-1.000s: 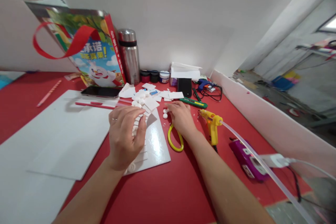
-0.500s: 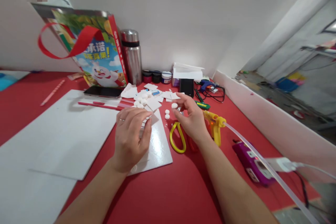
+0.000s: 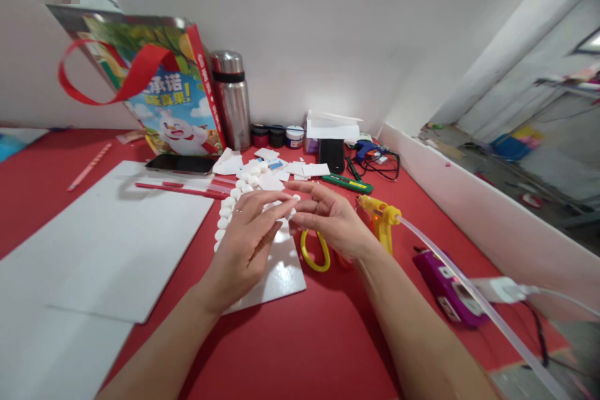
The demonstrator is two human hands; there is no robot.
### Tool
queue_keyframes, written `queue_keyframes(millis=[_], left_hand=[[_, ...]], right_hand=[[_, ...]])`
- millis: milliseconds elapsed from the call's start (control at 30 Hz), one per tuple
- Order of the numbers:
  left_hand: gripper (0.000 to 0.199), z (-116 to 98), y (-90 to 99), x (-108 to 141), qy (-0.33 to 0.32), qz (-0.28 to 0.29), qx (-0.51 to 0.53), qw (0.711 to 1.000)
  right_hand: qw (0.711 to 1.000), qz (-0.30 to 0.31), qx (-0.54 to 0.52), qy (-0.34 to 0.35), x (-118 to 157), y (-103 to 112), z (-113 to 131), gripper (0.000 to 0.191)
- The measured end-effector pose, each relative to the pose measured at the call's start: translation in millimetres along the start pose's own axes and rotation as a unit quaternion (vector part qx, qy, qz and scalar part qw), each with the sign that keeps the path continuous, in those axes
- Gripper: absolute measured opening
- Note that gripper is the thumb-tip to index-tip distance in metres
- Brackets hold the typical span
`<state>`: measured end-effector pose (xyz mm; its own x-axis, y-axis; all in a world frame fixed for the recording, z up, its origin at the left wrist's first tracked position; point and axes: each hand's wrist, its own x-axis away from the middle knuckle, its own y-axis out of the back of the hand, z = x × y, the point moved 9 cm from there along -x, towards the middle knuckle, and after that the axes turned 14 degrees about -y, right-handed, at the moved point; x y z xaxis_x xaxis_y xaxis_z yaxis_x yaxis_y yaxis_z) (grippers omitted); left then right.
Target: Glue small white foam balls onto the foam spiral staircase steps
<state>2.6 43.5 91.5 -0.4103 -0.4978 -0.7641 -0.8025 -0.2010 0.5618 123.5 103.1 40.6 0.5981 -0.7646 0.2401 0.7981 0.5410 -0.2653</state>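
My left hand (image 3: 246,234) is closed in a pinch above a glossy white board (image 3: 284,278). My right hand (image 3: 330,219) meets it from the right, its thumb and fingers curled in. Between the fingertips is a small white disc (image 3: 291,213); fingers partly hide it, and I cannot tell if there is more than one piece. Several similar white round pieces (image 3: 224,212) line the board's left edge, partly behind my left hand. Yellow-handled scissors (image 3: 316,256) lie just below my right hand, their blades hidden.
A yellow glue gun (image 3: 385,225) with a clear glue stick lies at right, near a purple power strip (image 3: 452,287). Behind are a green cutter (image 3: 347,184), paper scraps, paint jars, a steel flask (image 3: 232,103), a phone (image 3: 180,164) and a bag. Large white sheets (image 3: 122,244) cover the left.
My right hand has moved left from the loose white discs to meet my left hand. My left hand has shifted slightly right and up, uncovering the row of discs.
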Motion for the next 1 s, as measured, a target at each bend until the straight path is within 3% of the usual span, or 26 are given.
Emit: queue_keyframes(millis=[133, 367, 433, 500, 567, 633, 667, 733, 800, 933, 1000], left_hand=[[0.036, 1.4, -1.3, -2.1, 0.014, -0.011, 0.071, 0.997], [0.016, 11.9, 0.0, 4.9, 0.105, -0.071, 0.143, 0.982], [0.015, 17.5, 3.1, 9.6, 0.14, -0.096, 0.147, 0.974], [0.015, 25.4, 10.0, 15.7, 0.176, -0.137, 0.143, 0.964], [0.016, 32.0, 17.5, 21.0, 0.197, -0.183, 0.143, 0.953], [0.017, 36.1, 21.0, 23.6, 0.204, -0.211, 0.155, 0.943], [0.017, 37.0, 21.4, 23.9, 0.203, -0.218, 0.162, 0.941], [0.017, 37.0, 20.5, 23.4, 0.201, -0.223, 0.175, 0.938], [0.018, 35.7, 19.0, 22.8, 0.198, -0.223, 0.183, 0.937], [0.019, 33.5, 17.3, 22.9, 0.193, -0.22, 0.182, 0.939], [0.019, 33.5, 17.0, 23.2, 0.191, -0.216, 0.176, 0.941]], right_hand=[[0.999, 0.031, 0.008, -0.019, 1.7, -4.6, -0.6, 0.059], [0.998, 0.017, 0.056, -0.015, -0.7, -6.6, -2.0, 0.058], [0.996, -0.011, 0.087, -0.012, 2.7, -5.2, 3.5, 0.053], [0.982, -0.082, 0.169, 0.003, 15.7, -2.8, 17.0, 0.042], [0.928, -0.176, 0.327, 0.014, 39.4, -5.0, 33.7, 0.029], [0.813, -0.233, 0.534, -0.021, 65.4, -14.0, 39.5, 0.024], [0.754, -0.236, 0.611, -0.053, 76.8, -17.5, 35.8, 0.025], [0.679, -0.221, 0.691, -0.116, 94.8, -18.0, 20.8, 0.022], [0.645, -0.228, 0.711, -0.162, 105.0, -9.2, 6.3, 0.022], [0.634, -0.238, 0.708, -0.198, 102.9, 6.6, -12.4, 0.032], [0.603, -0.255, 0.721, -0.225, 104.7, 13.8, -13.9, 0.036]])
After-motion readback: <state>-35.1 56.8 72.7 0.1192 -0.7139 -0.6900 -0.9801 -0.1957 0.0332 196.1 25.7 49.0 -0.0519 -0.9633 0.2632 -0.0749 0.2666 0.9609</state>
